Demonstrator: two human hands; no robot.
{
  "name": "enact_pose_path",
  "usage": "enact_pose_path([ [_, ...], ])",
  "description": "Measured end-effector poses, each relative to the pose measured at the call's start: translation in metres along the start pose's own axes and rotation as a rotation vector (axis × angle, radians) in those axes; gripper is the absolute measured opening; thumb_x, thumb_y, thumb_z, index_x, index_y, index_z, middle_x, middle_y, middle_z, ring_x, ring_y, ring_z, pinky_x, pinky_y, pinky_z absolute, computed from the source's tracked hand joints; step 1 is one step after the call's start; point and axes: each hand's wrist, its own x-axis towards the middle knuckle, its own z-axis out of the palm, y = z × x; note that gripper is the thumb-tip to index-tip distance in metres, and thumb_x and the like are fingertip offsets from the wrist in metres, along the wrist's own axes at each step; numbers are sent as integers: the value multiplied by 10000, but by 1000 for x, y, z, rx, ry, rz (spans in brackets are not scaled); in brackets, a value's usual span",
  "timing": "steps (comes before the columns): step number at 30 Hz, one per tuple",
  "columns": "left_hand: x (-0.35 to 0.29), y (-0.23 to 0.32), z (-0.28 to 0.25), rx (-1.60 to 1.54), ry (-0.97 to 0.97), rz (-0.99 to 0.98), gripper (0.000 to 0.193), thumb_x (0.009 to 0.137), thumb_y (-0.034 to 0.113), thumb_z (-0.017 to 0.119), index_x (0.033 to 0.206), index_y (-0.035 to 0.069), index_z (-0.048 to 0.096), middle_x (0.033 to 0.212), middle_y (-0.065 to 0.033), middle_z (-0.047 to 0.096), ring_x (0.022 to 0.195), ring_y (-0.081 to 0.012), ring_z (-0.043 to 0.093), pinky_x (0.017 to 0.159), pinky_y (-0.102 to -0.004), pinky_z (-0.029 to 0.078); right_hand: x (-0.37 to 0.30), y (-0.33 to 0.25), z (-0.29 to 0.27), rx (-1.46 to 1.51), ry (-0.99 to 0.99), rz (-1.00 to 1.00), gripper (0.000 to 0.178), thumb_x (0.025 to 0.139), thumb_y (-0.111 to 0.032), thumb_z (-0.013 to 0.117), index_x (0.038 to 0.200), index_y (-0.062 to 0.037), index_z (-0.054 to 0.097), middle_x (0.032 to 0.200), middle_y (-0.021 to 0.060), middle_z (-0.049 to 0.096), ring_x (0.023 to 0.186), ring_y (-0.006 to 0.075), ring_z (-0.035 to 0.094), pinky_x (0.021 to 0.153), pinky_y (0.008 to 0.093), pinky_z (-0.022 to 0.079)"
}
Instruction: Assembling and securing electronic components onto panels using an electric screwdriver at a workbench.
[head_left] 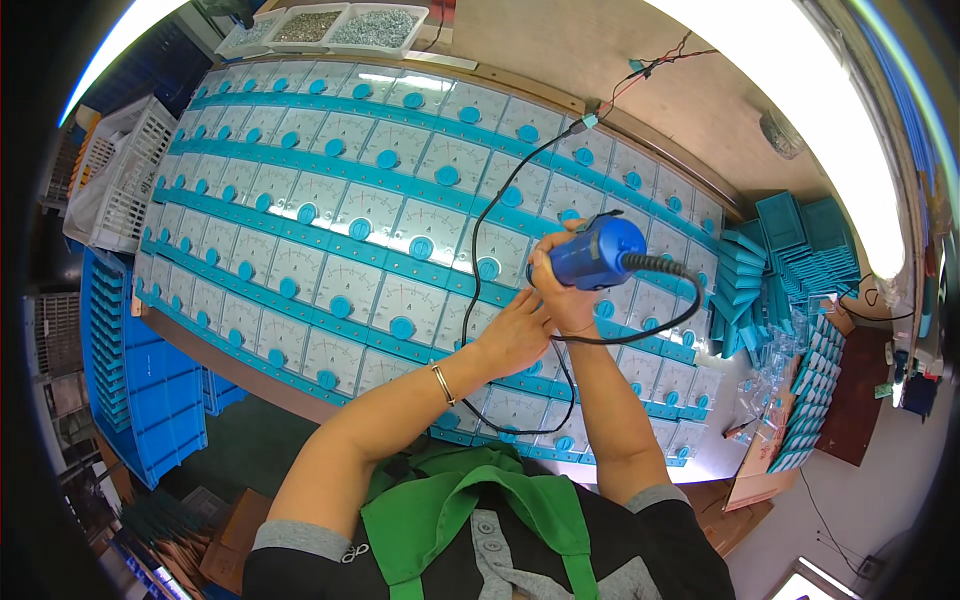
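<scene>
My right hand [568, 297] is wrapped around a blue electric screwdriver [597, 255], held tilted over the rows of panel meters. A black cord [690, 290] loops from the tool's end. Its tip is hidden behind my hand. Close beside it, my left hand [515, 335] rests low over the meters with its fingers stretched out; some fingertips are hard to make out. The panel meters [412, 303] have clear faces, printed scales, teal lower strips and round blue knobs. They lie side by side in several long rows.
At the far left edge stand white trays of small metal parts [375, 28]. A white plastic basket [125, 175] and blue bins [150, 390] are on the left. Teal plastic housings [800, 240] pile up at right, near a cardboard box [765, 455] with more meters. The cord crosses the meters.
</scene>
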Motion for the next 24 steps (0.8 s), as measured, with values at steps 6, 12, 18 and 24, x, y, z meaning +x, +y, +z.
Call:
enact_pose_path([
  [6, -13, 0, -40, 30, 8, -15, 422, 794, 121, 620, 1197, 11, 556, 1266, -161, 510, 1248, -337, 442, 1057, -506, 348, 13, -1, 0, -4, 71, 52, 525, 766, 23, 693, 1229, 2, 446, 800, 32, 605, 695, 111, 594, 629, 261, 504],
  [12, -42, -35, -70, 127, 80, -95, 453, 786, 110, 660, 1211, 1, 546, 1270, -173, 506, 1232, -347, 449, 1046, -438, 383, 11, -13, 18, 84, 94, 8, 563, 774, 29, 666, 1271, 11, 402, 797, 56, 617, 719, 144, 635, 667, 289, 525],
  [18, -41, -43, -63, 108, 64, -71, 457, 793, 117, 649, 1221, -4, 544, 1276, -172, 504, 1239, -347, 444, 1048, -422, 387, 10, -7, 20, 39, 90, 10, 553, 797, 8, 652, 1274, 11, 372, 802, 59, 617, 713, 143, 629, 677, 293, 521],
  [24, -41, -48, -66, 97, 56, -33, 465, 787, 117, 651, 1222, -9, 544, 1269, -183, 507, 1236, -347, 446, 1043, -421, 392, 8, -4, 24, 32, 94, 19, 519, 794, 21, 654, 1239, 10, 388, 804, 57, 615, 710, 136, 624, 682, 279, 513],
])
